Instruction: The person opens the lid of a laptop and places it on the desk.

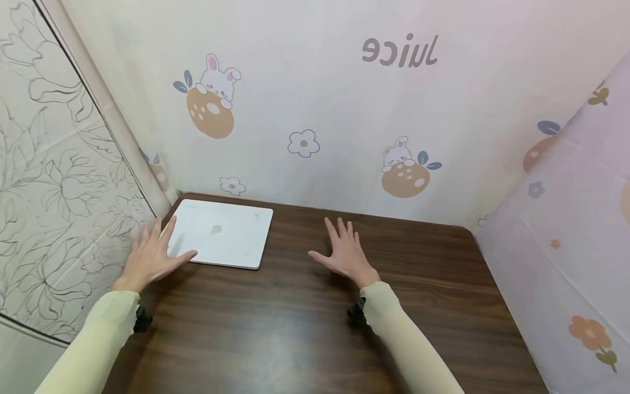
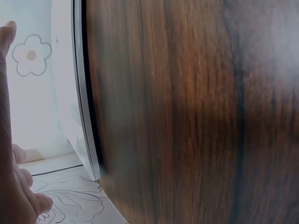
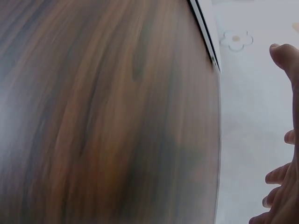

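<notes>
A closed silver-white laptop (image 1: 228, 235) with an apple logo on its lid lies flat at the back left of the dark wooden table. Beside its left edge, my left hand (image 1: 146, 260) is spread, thumb and fingertips overlapping the lid in the head view; whether they touch it I cannot tell. The left wrist view catches the laptop's side (image 2: 80, 93) close to part of that hand (image 2: 16, 196). To the right of the laptop, my right hand (image 1: 346, 256) is held over the table with fingers apart, holding nothing. Its fingers (image 3: 278, 175) also show in the right wrist view.
The brown wood-grain table (image 1: 275, 328) has rounded back corners. Behind it hangs a pale curtain (image 1: 334, 98) printed with rabbits, oranges and flowers, and another printed sheet (image 1: 566, 262) borders the right. A panel with line-drawn flowers (image 1: 64, 180) stands close along the left side.
</notes>
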The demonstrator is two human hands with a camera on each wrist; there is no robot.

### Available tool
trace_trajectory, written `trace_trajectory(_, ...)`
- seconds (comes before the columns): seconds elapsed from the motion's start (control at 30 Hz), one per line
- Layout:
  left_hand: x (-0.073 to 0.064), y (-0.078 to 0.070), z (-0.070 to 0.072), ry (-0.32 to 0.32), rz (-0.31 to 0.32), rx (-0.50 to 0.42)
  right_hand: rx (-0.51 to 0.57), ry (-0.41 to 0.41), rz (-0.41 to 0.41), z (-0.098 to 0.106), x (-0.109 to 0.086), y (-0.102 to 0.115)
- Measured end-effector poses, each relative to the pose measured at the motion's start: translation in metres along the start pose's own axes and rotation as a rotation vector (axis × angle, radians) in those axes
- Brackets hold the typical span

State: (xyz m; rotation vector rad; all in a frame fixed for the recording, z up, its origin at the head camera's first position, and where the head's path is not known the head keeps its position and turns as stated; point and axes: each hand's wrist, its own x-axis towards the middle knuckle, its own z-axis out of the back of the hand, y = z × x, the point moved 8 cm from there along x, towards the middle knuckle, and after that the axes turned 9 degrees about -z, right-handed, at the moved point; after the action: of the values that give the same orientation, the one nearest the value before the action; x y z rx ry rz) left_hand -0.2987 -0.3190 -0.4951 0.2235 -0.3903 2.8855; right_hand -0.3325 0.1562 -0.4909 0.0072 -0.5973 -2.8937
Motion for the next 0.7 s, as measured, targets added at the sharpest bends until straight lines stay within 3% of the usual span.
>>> trace_trajectory(0.23, 0.002, 0.004, -0.003, 0.005, 0.004, -0.017, 0.02, 0.014, 0.038, -0.015, 0.008, 0.034)
trace_trajectory(0.7, 0.014, 0.009, -0.026, 0.032, -0.015, -0.022, 0.018, 0.1, 0.137, -0.065, 0.017, 0.105)
